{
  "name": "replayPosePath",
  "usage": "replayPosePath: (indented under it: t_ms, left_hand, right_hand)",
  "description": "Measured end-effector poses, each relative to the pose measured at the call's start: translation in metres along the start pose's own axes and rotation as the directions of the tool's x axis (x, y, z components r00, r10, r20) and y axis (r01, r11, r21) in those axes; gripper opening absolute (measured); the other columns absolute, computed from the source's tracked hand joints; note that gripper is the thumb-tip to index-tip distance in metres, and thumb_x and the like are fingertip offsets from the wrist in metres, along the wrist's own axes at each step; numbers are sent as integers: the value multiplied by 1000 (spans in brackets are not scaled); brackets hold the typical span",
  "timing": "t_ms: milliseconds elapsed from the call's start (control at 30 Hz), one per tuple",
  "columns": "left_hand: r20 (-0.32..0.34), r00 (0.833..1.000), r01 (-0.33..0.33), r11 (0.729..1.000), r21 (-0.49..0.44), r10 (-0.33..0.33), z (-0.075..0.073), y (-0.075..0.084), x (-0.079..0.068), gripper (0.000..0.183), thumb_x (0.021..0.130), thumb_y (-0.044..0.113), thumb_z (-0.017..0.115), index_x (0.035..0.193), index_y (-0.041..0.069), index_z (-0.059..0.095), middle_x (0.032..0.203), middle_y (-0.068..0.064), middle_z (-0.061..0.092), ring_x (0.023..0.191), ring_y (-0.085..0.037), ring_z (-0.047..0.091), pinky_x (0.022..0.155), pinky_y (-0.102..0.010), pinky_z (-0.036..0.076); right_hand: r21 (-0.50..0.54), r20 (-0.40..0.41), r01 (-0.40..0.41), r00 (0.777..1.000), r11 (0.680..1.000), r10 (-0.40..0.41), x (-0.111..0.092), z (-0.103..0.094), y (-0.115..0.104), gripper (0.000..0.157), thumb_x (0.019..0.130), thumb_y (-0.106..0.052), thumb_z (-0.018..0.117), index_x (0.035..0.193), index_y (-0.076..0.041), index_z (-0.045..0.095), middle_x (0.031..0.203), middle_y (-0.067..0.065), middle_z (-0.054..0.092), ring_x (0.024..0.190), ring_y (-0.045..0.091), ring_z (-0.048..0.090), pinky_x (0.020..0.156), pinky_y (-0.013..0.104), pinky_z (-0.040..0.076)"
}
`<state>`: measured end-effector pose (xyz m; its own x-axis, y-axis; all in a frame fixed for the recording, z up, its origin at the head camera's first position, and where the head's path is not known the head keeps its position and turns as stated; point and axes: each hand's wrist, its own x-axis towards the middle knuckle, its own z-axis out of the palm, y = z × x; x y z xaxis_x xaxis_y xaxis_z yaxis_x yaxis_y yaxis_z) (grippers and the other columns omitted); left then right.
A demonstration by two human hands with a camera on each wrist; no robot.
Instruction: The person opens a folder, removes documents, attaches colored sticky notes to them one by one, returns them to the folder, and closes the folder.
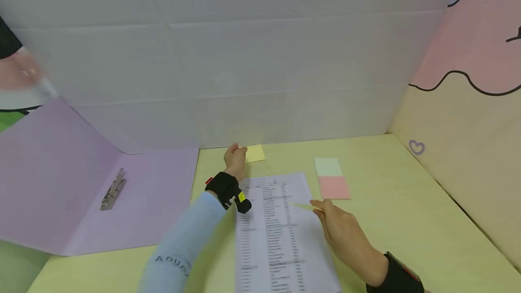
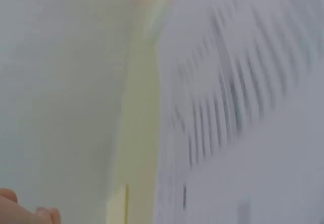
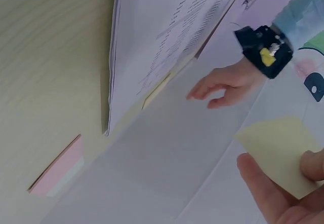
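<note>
Between thumb and fingers, my right hand [image 1: 343, 234] pinches a single yellow sticky note [image 3: 278, 150] over the right side of the printed sheets [image 1: 281, 234]. The sheets form a stack with columns of small text. Beyond its top edge, my left hand [image 1: 235, 162] is raised beside a yellow sticky note pad [image 1: 255, 153]. In the right wrist view, the left thumb and fingers [image 3: 202, 88] are apart with nothing between them. Only a few left fingertips show at the lower corner of the blurred left wrist view.
A pale green sticky pad [image 1: 327, 166] and a pink one [image 1: 333, 187] lie right of the sheets. On the left, an opened purple folder [image 1: 163, 193] with a metal clip [image 1: 113, 190] leans its cover up. A grey-white wall [image 1: 264, 58] bounds the table's back.
</note>
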<state>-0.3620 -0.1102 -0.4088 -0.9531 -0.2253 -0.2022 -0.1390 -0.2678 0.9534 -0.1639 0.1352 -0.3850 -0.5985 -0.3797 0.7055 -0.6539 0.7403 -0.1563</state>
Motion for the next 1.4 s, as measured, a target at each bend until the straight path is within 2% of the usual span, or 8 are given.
replayPosePath:
  t_ms: [133,300,500,667,767,1167,1300,1400]
  left_hand:
    - [158,983,105,994,-39,-98,-3,19,-67,37,94,11,51,128,0,44,120,-10,50,100,-17,57,84,-19,47]
    - [390,898,101,957,271,-205,-17,16,-139,33,95,21,49,118,-2,54,91,-2,52,71,-10,50,64,-18,43]
    - [503,813,53,897,438,-294,-26,7,-172,44,89,39,56,109,0,60,80,-2,48,66,-12,46,64,-21,39]
    - [550,764,64,888,456,-338,-27,7,-184,44,87,39,59,105,-2,60,72,1,46,62,-11,44,62,-22,38]
    - [546,762,74,883,463,-350,-28,7,-191,33,89,33,58,95,1,60,68,1,43,61,-11,42,61,-22,37]
    - [488,808,62,870,488,-331,-33,5,-197,23,88,27,60,88,3,59,64,1,39,59,-12,40,59,-23,34]
    - [478,822,26,859,511,-309,-36,2,-196,25,87,29,60,79,6,56,62,1,39,59,-12,41,60,-25,34]
    - [467,844,-51,827,560,-264,-40,-2,-193,31,86,33,61,76,4,56,59,1,39,59,-14,41,63,-27,34]
  right_hand:
    - [-45,-9,33,999,998,-33,-3,-4,-5,48,101,-30,18,103,2,53,94,12,68,81,21,66,61,29,52]
    - [-127,-19,96,995,987,-99,-7,-6,-9,45,102,-25,16,106,3,52,98,14,67,88,24,66,65,33,54]
    - [-162,-44,235,968,958,-245,-10,-7,-16,40,102,-15,19,92,2,54,104,18,65,97,26,64,73,33,53]
    - [-215,-12,315,946,925,-325,-11,-5,-20,36,101,-6,18,93,3,52,105,21,65,100,28,63,77,33,52]
    - [-246,6,348,934,905,-358,-12,-1,-23,36,100,-4,18,92,2,52,105,20,65,100,28,63,76,32,52]
    - [-256,39,381,922,889,-384,-14,5,-34,38,100,-5,17,89,1,53,107,19,65,99,28,64,75,34,53]
    - [-243,76,373,928,895,-366,-15,4,-33,48,102,-26,17,94,-1,58,112,17,64,104,27,61,82,37,51]
    - [-153,133,298,951,942,-280,-15,0,-32,64,97,-50,20,107,1,59,120,16,60,111,28,57,86,39,49]
